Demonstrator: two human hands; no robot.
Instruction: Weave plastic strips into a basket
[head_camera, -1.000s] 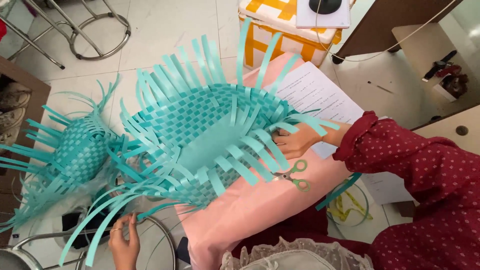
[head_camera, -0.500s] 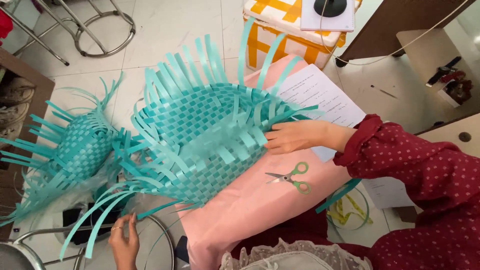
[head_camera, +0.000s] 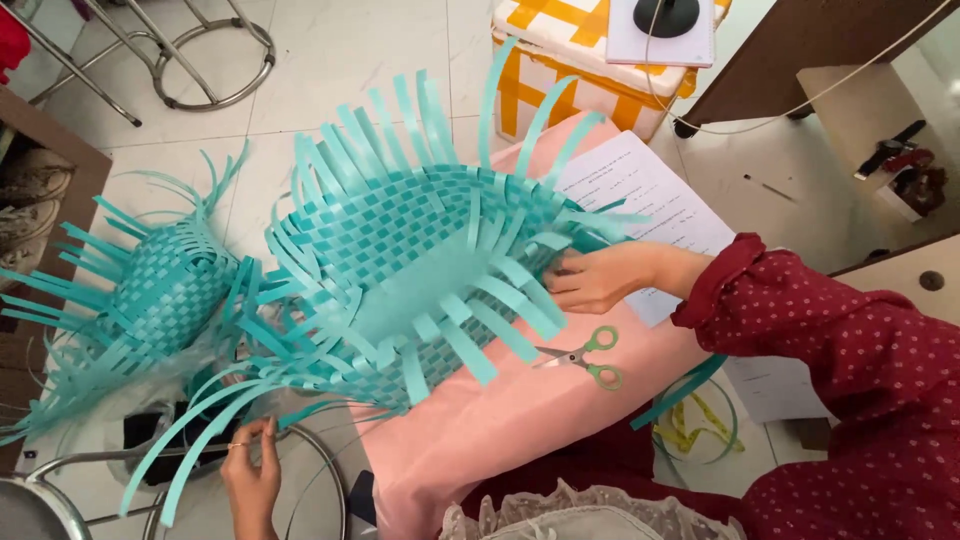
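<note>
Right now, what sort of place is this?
Probably a home room used for craft work: a half-woven teal strip basket on a pink cloth, scissors beside it, tiled floor.

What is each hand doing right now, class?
Left hand: closed on a teal strip.
Right hand: fingers curled against the basket rim; whether it grips cannot be told.
</note>
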